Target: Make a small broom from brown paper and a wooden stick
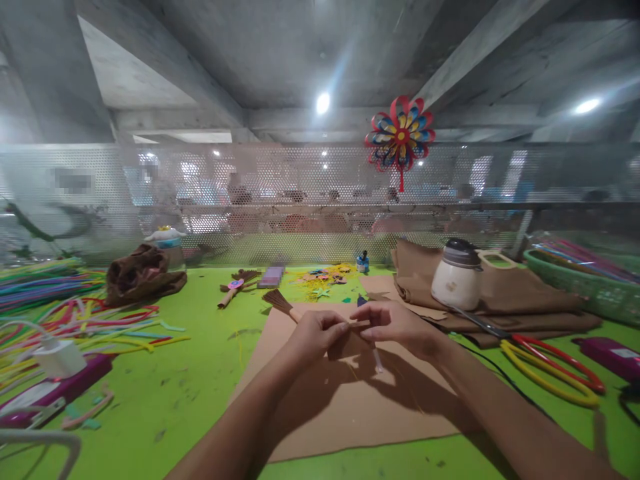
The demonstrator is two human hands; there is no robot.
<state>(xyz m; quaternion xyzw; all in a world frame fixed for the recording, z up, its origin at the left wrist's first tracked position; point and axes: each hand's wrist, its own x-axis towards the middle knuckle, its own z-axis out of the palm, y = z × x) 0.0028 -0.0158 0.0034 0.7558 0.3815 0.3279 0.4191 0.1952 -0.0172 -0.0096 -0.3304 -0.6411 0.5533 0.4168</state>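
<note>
My left hand (320, 332) is closed in a pinch on a brown roll with a fringed end (279, 302), like a small brush, which sticks out to its upper left. Close beside it, my right hand (397, 328) has its thumb and fingers closed at the roll's other end. Below the fingertips hangs a brown flap (343, 345). A thin whitish stick (378, 361) shows under my right hand; I cannot tell whether it is held. Both hands are over a brown sheet (320, 427) on the green table. A similar brown piece with a pink round label (235, 285) lies farther off.
Large scissors (550, 373) and folded brown cloth (540, 297) lie at right, with a cream jar (456, 277) by them. Behind is a green basket (575, 277). Coloured strips (125, 327), a white charger (60, 359) and a brown bag (143, 273) are at left. A perforated screen (280, 233) stands behind.
</note>
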